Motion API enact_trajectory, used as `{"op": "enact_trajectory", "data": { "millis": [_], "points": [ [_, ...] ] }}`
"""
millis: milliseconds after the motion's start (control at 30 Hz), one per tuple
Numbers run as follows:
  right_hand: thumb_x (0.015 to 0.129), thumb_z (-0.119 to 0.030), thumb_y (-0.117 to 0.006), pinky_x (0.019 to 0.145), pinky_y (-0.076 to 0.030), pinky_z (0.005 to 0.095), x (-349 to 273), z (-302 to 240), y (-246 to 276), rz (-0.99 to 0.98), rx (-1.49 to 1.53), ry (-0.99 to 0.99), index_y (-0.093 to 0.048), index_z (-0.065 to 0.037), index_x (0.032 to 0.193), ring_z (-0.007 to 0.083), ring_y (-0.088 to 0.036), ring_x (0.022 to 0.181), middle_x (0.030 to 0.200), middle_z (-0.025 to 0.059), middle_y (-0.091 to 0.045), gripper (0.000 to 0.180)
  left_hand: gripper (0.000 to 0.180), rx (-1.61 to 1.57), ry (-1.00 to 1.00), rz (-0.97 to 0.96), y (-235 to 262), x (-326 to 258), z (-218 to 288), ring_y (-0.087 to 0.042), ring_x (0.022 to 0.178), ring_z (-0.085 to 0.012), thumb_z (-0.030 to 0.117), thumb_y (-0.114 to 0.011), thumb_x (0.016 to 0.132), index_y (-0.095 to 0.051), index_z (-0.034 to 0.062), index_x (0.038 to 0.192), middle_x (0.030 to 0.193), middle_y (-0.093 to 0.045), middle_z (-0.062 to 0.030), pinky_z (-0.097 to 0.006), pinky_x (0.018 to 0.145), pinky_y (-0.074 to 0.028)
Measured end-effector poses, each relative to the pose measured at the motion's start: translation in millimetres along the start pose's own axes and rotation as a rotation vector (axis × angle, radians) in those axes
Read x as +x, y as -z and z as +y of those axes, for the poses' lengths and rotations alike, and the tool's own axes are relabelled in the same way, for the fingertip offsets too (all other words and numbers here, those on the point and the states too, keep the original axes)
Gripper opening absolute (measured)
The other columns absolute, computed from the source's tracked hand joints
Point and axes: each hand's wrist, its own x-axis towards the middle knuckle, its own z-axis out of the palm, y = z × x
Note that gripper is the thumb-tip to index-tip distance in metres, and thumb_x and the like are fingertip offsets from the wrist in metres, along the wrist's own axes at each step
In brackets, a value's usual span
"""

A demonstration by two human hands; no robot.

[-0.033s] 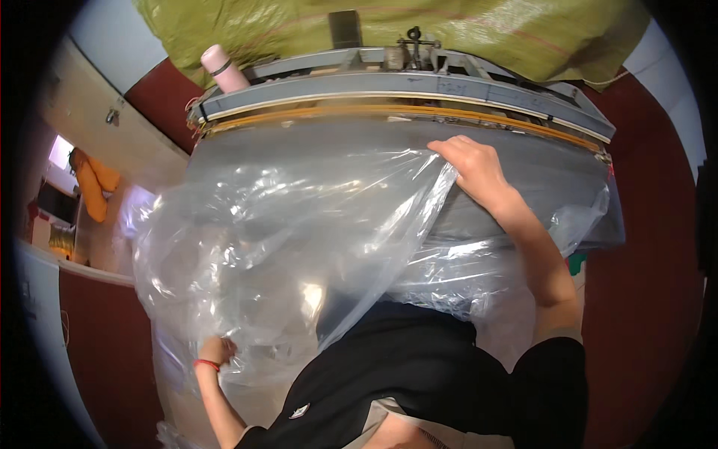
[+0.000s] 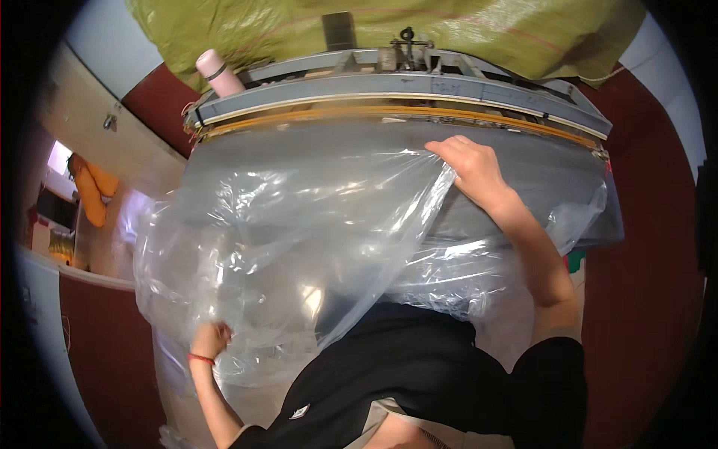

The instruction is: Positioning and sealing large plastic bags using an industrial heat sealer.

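A large clear plastic sheet (image 2: pixel 299 224) spreads in wrinkled folds across a grey work surface (image 2: pixel 531 202) and hangs down toward my body. My right hand (image 2: pixel 471 166), held over the surface right of centre, pinches the sheet's edge and draws it into a taut fold running down to my waist. Low on the left, my left hand (image 2: pixel 211 340), with a red band at the wrist, is closed on a bunched part of the same sheet. Its fingertips are partly blurred.
Behind the surface runs a long grey metal frame (image 2: pixel 336 88) with an orange strip (image 2: pixel 329 114) along its front. A pink bottle (image 2: pixel 218 73) leans on its left end; a small black metal mechanism (image 2: pixel 407 51) tops its middle. Yellow-green sheeting (image 2: pixel 464 26) hangs behind. An open door (image 2: pixel 112 112) stands left.
My left hand has risen slightly, lifting the plastic on that side. My right hand keeps its pinch in nearly the same place.
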Motion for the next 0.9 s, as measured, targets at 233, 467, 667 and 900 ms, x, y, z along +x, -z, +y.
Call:
{"op": "enact_trajectory", "data": {
  "millis": [233, 467, 667, 900],
  "points": [
    [0.061, 0.003, -0.054, 0.055, -0.047, 0.028, -11.9, -1.2, 24.7, 0.135, -0.028, 0.043, -0.058, -0.011, 0.093, 0.0176, -0.055, 0.074, 0.078, -0.0004, -0.057, 0.036, 0.041, -0.256, -1.032, 0.417, 72.5, 93.9, 328.7, -0.048, 0.103, -0.0226, 0.012, -0.06, 0.076, -0.048, 0.0017, 0.114, 0.112, -0.052, -0.0118, -0.032, 0.091, -0.036],
    [0.057, 0.007, -0.053, 0.06, -0.047, 0.0261, -43.8, 27.5, 63.6, 0.082, -0.019, 0.045, -0.062, -0.008, 0.085, 0.0191, -0.057, 0.081, 0.089, 0.0044, -0.059, 0.034, 0.022, -0.728, -0.852, -0.563, 14.7, 147.7, 469.7, -0.05, 0.068, -0.0072, 0.02, -0.063, 0.078, -0.057, 0.0073, 0.095, 0.078, -0.057, 0.0, -0.02, 0.059, -0.039],
    [0.087, -0.01, -0.046, 0.072, -0.043, 0.0255, -124.9, 78.3, 100.5, 0.664, 0.443, -0.782, -0.057, -0.003, 0.103, 0.0183, -0.054, 0.096, 0.103, 0.0085, -0.057, 0.02, 0.008, -1.248, -0.701, -0.396, 25.6, 142.1, 466.6, -0.038, 0.05, 0.0001, 0.017, -0.061, 0.079, -0.056, 0.011, 0.079, 0.065, -0.05, 0.0091, -0.015, 0.044, -0.026],
    [0.087, -0.033, -0.049, 0.076, -0.043, 0.0293, -111.8, 32.6, 55.8, 0.56, 1.316, -1.171, -0.035, 0.002, 0.124, 0.019, -0.051, 0.102, 0.114, 0.0148, -0.05, 0.052, 0.008, -1.328, -0.688, -0.332, 23.2, 145.3, 462.6, -0.035, 0.048, 0.0, 0.017, -0.06, 0.081, -0.056, 0.0101, 0.078, 0.064, -0.049, 0.009, -0.016, 0.043, -0.025]
  ]
}}
